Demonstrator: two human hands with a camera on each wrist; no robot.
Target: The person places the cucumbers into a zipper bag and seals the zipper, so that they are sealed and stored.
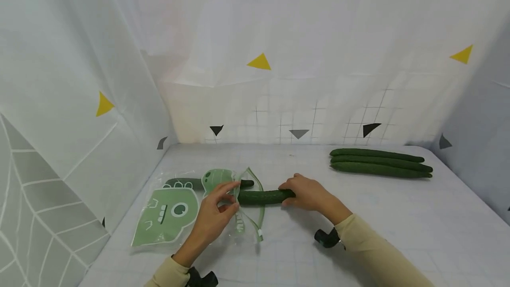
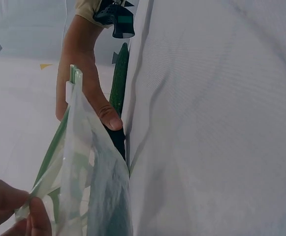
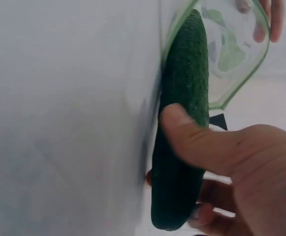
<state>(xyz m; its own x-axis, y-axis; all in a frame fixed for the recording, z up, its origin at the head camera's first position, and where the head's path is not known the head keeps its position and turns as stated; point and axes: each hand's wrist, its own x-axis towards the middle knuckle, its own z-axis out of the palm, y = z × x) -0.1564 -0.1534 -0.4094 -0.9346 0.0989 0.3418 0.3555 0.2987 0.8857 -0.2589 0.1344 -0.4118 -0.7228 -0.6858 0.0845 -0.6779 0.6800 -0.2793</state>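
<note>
Green cucumber [image 1: 272,197], gripped by right hand [image 1: 306,193], enters the slider bag [image 1: 171,227] pinched by left hand [image 1: 216,209]; deeper pushing seems needed next.

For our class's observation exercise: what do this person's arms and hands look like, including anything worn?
The left hand and right hand wear no gloves. The left sleeve and right sleeve are plain pale beige. At the wrists are small black devices: left camera, right camera.
</note>
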